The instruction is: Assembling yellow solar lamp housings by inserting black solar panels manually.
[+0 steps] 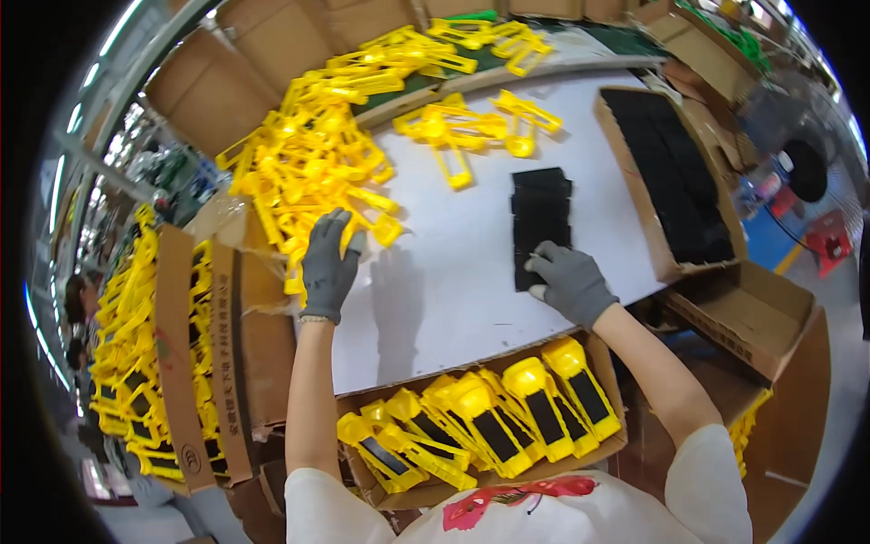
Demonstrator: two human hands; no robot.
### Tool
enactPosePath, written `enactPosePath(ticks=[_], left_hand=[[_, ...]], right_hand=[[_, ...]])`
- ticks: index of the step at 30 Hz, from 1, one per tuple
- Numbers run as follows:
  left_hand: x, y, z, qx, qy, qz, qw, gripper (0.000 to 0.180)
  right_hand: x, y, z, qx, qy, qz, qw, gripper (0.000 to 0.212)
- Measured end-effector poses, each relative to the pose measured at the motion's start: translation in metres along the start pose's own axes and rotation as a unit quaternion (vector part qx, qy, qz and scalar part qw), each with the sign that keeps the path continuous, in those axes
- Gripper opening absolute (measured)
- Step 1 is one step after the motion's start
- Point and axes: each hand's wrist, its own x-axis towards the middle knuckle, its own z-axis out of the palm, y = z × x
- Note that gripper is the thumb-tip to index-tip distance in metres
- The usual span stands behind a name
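Note:
My left hand (331, 269), in a grey glove, reaches to the near edge of a large heap of yellow plastic frames (313, 150). Its fingers are stretched out and apart, beside the frames, with nothing visibly gripped. On the white tabletop (462, 281), right of the middle, lies a loose stack of flat black rectangular panels (542, 210). My right hand (571, 283), gloved too, is at the near end of this stack, its thumb and fingers closed on a black panel's edge. A few yellow frames (449, 131) lie loose near the table's far side.
Against my body stands a cardboard box of yellow frames with black panels in them (496, 435). A carton packed with black panels (666, 168) sits at the right. Another carton (231, 363) full of yellow frames is at the left. An open carton (743, 313) and a fan (802, 172) are farther right.

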Motion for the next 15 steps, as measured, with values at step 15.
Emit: enactPosePath(ticks=[15], left_hand=[[0.180, -0.182, -0.008, 0.229, -0.034, -0.200, 0.952, 0.080]], right_hand=[[-0.002, -0.022, -0.007, 0.035, -0.032, 0.117, 0.992, 0.026]])
